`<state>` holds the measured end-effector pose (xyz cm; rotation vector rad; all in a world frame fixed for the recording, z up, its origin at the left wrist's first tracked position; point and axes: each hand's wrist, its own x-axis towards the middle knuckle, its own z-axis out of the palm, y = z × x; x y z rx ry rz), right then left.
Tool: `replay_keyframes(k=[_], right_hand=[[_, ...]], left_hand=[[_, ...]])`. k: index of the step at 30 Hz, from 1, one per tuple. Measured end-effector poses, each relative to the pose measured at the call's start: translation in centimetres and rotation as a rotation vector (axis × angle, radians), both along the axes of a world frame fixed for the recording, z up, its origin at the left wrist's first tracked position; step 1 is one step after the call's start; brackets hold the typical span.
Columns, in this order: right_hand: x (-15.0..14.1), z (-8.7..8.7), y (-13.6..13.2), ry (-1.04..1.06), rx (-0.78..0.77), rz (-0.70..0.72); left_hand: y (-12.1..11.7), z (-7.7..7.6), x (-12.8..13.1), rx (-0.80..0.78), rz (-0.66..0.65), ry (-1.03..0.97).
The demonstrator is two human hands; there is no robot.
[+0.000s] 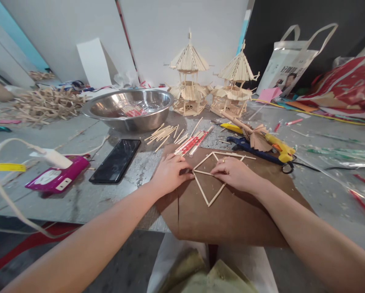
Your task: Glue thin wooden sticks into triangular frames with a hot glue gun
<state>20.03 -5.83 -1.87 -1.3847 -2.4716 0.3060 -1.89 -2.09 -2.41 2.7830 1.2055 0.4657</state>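
On a brown sheet lies a flat frame of thin wooden sticks, with a pointed corner toward me. My left hand pinches the frame's left corner between thumb and fingers. Opposite it, my right hand, with a ring on one finger, grips the right end of a short crosswise stick. The right hand hides part of the frame's right side. Loose wooden sticks and red-and-white paper-wrapped sticks lie just beyond the sheet.
A steel basin stands behind the loose sticks. Two stick pavilions rise at the back. A yellow-and-blue glue gun rests at right. At left lie a black phone and a purple power block with a white cable.
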Motion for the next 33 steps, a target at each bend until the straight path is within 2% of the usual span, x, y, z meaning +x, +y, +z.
replay_keyframes(k=[33], right_hand=[[0.06,-0.28,0.27,-0.001,0.026,0.026]], left_hand=[[0.03,0.02,-0.02,0.01,-0.003,0.009]])
